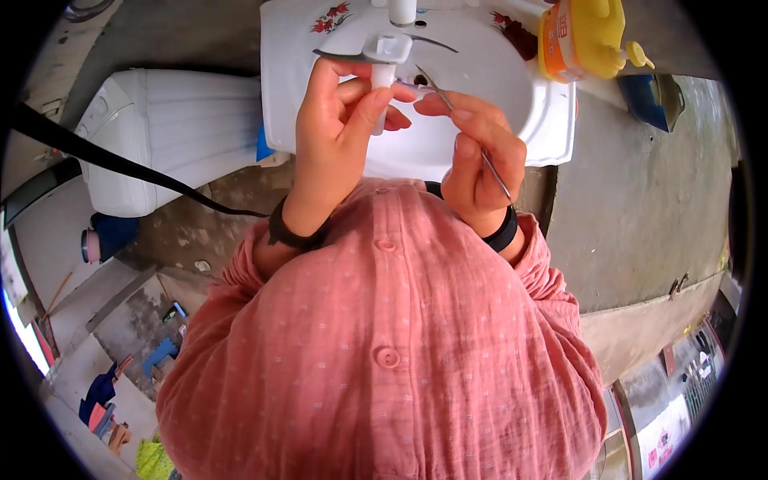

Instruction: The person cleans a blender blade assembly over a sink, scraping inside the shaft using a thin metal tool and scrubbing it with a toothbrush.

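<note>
My left hand (336, 136) is closed around a white plastic piece (384, 74) with a wide, squarish cupped top and a narrow stem. It holds the piece upright over the front of a white washbasin (320, 120). In my right hand (484, 152) is a slim, pointed metal tool (496, 178); its tip points up and left, close to the plastic piece. A thin purplish strip (418, 86) shows between the fingertips of both hands; I cannot make out what it is. The basin's dark drain hole lies just behind the fingers.
A yellow jug with a pump (592, 36) stands at the basin's right rim. The white faucet (402, 11) is at the back. To the left is a white washing machine (176, 136). A blue packet (646, 102) sits right of the basin. A black strap (136, 164) crosses the left side.
</note>
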{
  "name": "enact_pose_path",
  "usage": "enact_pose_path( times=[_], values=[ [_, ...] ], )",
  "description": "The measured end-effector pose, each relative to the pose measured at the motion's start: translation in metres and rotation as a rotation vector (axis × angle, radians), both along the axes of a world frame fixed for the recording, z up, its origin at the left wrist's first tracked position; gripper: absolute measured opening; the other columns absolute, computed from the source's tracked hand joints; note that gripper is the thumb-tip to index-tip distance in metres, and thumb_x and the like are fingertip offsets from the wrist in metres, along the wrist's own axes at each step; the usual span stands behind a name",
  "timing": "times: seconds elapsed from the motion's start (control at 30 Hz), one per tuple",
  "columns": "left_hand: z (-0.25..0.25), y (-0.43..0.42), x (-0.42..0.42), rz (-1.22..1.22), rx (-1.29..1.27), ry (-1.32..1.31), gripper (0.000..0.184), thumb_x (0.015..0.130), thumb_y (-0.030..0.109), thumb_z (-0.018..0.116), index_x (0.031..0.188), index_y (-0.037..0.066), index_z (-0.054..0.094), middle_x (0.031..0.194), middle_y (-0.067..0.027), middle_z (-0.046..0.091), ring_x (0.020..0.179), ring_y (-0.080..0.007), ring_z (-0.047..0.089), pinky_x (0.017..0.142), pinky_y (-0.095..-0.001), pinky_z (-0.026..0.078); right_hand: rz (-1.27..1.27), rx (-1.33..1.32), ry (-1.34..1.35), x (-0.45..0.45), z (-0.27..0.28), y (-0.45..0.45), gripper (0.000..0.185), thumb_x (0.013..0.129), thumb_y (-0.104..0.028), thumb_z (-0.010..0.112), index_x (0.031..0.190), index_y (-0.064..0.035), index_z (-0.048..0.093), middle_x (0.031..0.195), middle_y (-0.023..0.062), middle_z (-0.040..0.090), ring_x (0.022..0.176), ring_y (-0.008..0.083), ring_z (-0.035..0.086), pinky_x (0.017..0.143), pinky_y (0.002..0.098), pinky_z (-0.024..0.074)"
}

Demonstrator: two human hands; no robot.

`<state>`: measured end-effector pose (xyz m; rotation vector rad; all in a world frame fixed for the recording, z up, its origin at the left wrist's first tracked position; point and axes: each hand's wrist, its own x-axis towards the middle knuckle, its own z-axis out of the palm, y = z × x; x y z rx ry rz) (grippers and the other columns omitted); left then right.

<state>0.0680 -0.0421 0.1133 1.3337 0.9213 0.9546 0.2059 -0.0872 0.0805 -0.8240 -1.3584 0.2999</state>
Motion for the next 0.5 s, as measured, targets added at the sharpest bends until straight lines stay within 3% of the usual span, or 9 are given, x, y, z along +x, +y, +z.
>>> enact_pose_path(
  times=[0.07, 0.13, 0.37, 0.5],
  values=[
    [-0.006, -0.001, 0.000, 0.040, 0.034, -0.019, 0.022, 0.089, 0.011, 0.054, 0.102, -0.001, 0.040, 0.087, -0.0116, 0.064, 0.070, -0.0165, 0.063, 0.065, -0.0241, 0.048, 0.013, 0.010, 0.020, -0.001, 0.000, -0.001, 0.023, 0.080, 0.012, 0.049, 0.100, 0.0010, 0.046, 0.090, 0.0216, 0.060, 0.076, 0.0287, 0.062, 0.063, 0.0320, 0.0504],
    [-0.016, -0.001, -0.001, 0.128, 0.237, 0.041, 0.020, 0.087, 0.006, 0.055, 0.102, -0.002, 0.045, 0.089, -0.0107, 0.063, 0.071, -0.0167, 0.063, 0.069, -0.0252, 0.048, 0.007, -0.021, 0.029, -0.002, 0.001, -0.004, 0.026, 0.078, 0.014, 0.048, 0.100, 0.0009, 0.046, 0.090, 0.0216, 0.060, 0.075, 0.0282, 0.062, 0.061, 0.0315, 0.0506],
    [-0.022, 0.000, -0.010, 0.150, 0.284, 0.047, 0.023, 0.085, 0.001, 0.057, 0.105, -0.002, 0.047, 0.098, -0.0083, 0.055, 0.088, -0.0128, 0.054, 0.079, -0.0253, 0.044, 0.048, 0.031, 0.023, -0.002, 0.001, -0.004, 0.030, 0.074, 0.016, 0.049, 0.100, -0.0001, 0.047, 0.091, 0.0214, 0.060, 0.076, 0.0284, 0.062, 0.060, 0.0311, 0.0508],
    [-0.017, -0.002, -0.009, 0.163, 0.275, 0.051, 0.023, 0.084, 0.000, 0.057, 0.104, -0.002, 0.047, 0.098, -0.0079, 0.054, 0.090, -0.0133, 0.053, 0.080, -0.0260, 0.043, 0.080, 0.037, 0.037, -0.001, 0.001, -0.004, 0.031, 0.074, 0.015, 0.050, 0.100, -0.0001, 0.047, 0.091, 0.0217, 0.060, 0.076, 0.0286, 0.063, 0.062, 0.0315, 0.0509]
  ],
)
